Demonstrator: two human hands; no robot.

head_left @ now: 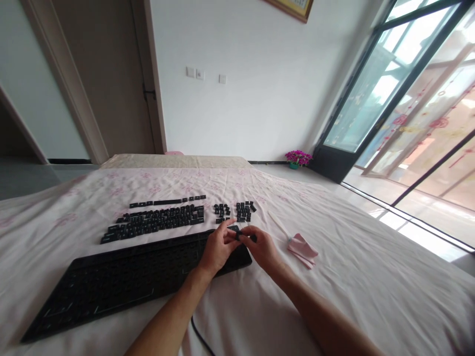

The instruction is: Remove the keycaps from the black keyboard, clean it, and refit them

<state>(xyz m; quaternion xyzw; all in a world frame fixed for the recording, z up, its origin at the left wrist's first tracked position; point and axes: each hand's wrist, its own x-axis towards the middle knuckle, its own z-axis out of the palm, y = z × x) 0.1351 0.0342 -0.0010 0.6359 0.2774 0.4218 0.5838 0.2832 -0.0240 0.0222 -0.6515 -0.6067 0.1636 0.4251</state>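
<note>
My left hand (218,244) and my right hand (261,242) meet over the right end of a black keyboard (129,267). Between their fingertips is a small black keycap (238,234), pinched from both sides and partly hidden by the fingers. Most of the keyboard's bed appears stripped of its keys. Just behind it, loose black keycaps (159,217) lie in rows laid out like a keyboard, the long space bar (167,201) in the far row. Smaller groups of keycaps (244,211) sit farther right, beyond my hands.
A folded pink cloth (302,250) and a thin white stick (278,223) lie to the right on the pale flowered tablecloth (334,296). A black cable (200,336) runs toward me at the front. Magenta flowers (298,157) stand by the wall.
</note>
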